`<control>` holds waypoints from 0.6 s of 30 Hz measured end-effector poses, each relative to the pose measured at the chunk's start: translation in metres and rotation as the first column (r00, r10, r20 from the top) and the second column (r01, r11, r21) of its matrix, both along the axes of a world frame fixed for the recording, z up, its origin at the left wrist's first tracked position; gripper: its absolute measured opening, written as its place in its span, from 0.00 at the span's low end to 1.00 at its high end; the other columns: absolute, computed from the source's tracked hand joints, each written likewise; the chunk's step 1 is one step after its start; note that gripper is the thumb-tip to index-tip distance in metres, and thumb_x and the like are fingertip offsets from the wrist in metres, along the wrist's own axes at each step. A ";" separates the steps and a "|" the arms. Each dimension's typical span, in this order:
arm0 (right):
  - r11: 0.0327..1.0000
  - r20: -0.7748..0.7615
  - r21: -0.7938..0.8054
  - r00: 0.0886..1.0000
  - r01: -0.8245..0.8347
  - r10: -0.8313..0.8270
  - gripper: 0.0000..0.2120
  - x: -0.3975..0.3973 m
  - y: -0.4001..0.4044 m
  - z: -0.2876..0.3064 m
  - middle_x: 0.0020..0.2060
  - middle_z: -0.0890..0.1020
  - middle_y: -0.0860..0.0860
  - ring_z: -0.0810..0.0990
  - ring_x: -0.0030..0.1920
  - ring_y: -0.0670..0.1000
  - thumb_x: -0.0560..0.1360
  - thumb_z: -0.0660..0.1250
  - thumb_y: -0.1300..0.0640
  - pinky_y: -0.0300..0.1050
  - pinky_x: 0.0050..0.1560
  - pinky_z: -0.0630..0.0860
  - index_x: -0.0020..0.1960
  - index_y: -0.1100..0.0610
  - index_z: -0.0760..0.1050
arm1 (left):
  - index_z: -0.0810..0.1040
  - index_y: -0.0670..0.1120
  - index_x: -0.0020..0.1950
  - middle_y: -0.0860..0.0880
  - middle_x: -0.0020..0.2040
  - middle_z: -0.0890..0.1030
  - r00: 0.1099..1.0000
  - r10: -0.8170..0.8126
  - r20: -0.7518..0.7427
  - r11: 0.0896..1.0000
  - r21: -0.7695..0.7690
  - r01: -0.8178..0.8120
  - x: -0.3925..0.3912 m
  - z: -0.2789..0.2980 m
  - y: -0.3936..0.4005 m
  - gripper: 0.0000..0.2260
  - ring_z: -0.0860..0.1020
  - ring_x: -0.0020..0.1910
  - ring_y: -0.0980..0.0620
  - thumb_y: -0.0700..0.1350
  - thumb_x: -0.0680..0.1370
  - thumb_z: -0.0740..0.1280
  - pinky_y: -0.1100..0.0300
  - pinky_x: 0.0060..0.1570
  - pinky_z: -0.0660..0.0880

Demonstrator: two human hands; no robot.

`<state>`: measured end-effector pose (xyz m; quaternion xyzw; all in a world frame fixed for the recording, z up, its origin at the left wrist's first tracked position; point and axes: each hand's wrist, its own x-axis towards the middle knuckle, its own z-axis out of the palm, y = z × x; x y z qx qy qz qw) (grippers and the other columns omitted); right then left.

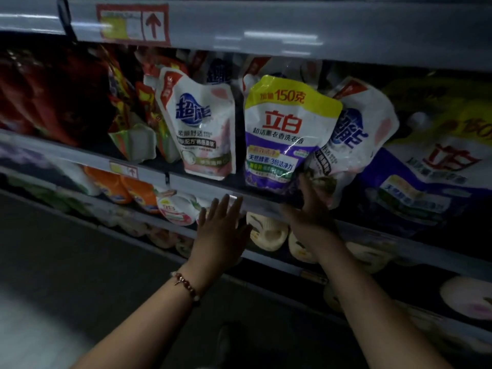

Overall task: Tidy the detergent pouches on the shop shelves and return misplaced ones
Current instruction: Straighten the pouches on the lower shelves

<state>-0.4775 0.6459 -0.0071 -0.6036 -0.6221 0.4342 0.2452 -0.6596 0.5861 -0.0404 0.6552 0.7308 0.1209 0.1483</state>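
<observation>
A yellow-and-purple detergent pouch (282, 134) stands on the middle shelf (202, 186), between a white-and-pink pouch (199, 129) on its left and a tilted white pouch (354, 139) on its right. My right hand (308, 209) reaches up with straight fingers, its fingertips touching the lower right corner of the yellow-and-purple pouch. My left hand (221, 230) is raised flat in front of the shelf edge, fingers straight, holding nothing. A beaded bracelet sits on the left wrist.
Red and orange pouches (53, 97) fill the shelf's left end, a large purple pouch (431, 177) its right. Orange bottles (125, 187) and pale round packs (269, 233) sit on the lower shelves. The grey aisle floor (66, 275) lies at the lower left.
</observation>
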 end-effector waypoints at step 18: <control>0.905 0.324 0.019 0.859 -0.425 0.396 0.39 -0.006 -0.042 0.019 0.80 0.45 0.47 0.42 0.79 0.50 0.79 0.60 0.41 0.48 0.78 0.44 0.79 0.47 0.39 | 0.50 0.53 0.82 0.46 0.82 0.50 0.972 0.055 -0.229 0.996 -0.049 -0.068 -0.023 0.042 -0.040 0.34 0.48 0.80 0.44 0.65 0.80 0.56 0.48 0.77 0.51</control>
